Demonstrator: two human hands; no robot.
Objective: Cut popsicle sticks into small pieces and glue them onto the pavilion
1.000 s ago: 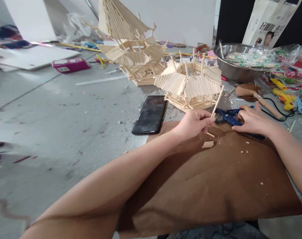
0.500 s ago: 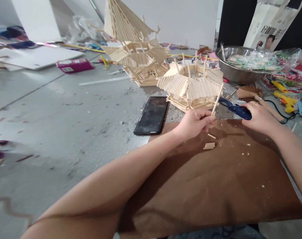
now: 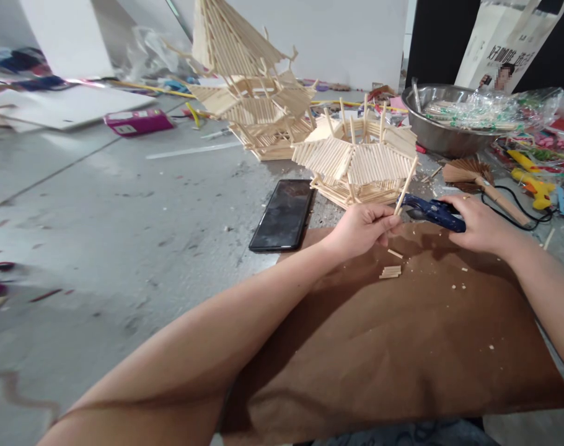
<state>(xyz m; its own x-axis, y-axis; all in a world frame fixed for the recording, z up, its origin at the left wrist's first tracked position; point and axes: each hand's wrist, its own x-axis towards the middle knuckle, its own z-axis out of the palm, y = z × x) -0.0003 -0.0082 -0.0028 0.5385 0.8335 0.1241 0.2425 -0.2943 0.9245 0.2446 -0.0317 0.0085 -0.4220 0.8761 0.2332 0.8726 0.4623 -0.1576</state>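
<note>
My left hand [image 3: 368,228] pinches a thin wooden stick [image 3: 406,186], which slants up and to the right. Wrapped round the handles of a dark blue hand cutter [image 3: 435,212] is my right hand [image 3: 480,223]. The tool's head is at the stick, just above my left fingertips; whether its jaws touch the wood I cannot tell. Behind my hands stands a low roofed model of sticks [image 3: 356,161]. Short cut stick pieces [image 3: 390,271] lie in a small row on the brown paper [image 3: 403,347], with tiny offcuts scattered about.
A black phone [image 3: 282,215] lies left of my hands. Further back are a taller stick pagoda [image 3: 258,93] and a metal bowl [image 3: 444,139] of wrapped sticks. On the right are a yellow glue gun [image 3: 535,186] with a black cord and a brown pleated fan-like piece [image 3: 465,170].
My right hand has brought the blue cutter left and slightly down, with its head now at the stick. My left hand and the stick have stayed nearly still.
</note>
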